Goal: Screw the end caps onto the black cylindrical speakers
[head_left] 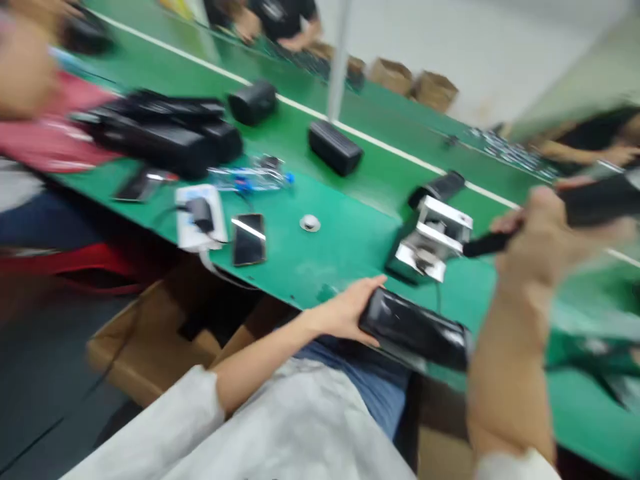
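Note:
Low at the front edge of the green table, my left hand (353, 310) grips one end of a glossy black oblong case (415, 327). My right hand (543, 220) is raised at the right, smeared by motion, with its fingers round a dark oblong piece (595, 200). A black strip (485, 245) juts out to the left of that hand; whether it belongs to the same piece I cannot tell. Between the hands and a little beyond sits a silver metal fixture (433, 237) on a dark base.
Black oblong units (335, 147) stand farther back, and several more are heaped at the left. Nearer lie a phone (249, 240), a white box (201, 217) with a black adapter, a clear plastic bottle (250, 177) and a round white disc (310, 223). Other people sit around the table (330, 260).

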Motion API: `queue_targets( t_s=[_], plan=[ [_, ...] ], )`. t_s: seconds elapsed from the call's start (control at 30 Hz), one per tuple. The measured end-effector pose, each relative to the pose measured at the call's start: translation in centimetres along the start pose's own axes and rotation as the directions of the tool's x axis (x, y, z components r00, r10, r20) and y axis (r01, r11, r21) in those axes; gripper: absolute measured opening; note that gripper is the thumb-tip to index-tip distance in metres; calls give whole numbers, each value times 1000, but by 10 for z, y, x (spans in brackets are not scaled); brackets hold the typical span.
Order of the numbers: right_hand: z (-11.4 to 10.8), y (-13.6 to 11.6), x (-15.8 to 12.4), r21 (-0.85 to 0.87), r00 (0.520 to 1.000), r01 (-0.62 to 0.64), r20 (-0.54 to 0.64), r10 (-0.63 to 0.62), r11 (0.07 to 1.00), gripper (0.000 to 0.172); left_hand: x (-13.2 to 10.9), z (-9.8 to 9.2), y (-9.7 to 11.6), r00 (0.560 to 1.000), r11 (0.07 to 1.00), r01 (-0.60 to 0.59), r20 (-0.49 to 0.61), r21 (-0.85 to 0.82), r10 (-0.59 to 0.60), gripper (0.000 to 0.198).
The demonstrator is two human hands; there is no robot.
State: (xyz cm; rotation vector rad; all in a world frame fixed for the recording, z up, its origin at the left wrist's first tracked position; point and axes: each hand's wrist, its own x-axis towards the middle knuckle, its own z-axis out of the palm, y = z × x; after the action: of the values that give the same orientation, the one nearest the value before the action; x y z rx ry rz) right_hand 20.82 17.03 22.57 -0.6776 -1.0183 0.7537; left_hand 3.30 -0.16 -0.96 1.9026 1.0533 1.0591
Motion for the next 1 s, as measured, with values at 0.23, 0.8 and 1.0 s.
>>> queue_targets(
  t_s=[0.23, 0.8, 1.0],
  plan=[
    [-14, 25, 13, -361, 968, 235, 166, -186, 902, 31, -1, -11, -14, 999, 1000, -12, 38, 11, 12, 144],
    [-11, -18, -13, -271, 923, 285, 336, -187, 920, 23, -2, -6, -14, 1000, 1000, -14, 20, 20, 14, 148],
    [0, -62, -42, -118, 932, 162, 344, -112, 980, 14, -2, -5, -14, 1000, 1000, -2, 25, 4, 2, 147]
  ],
)
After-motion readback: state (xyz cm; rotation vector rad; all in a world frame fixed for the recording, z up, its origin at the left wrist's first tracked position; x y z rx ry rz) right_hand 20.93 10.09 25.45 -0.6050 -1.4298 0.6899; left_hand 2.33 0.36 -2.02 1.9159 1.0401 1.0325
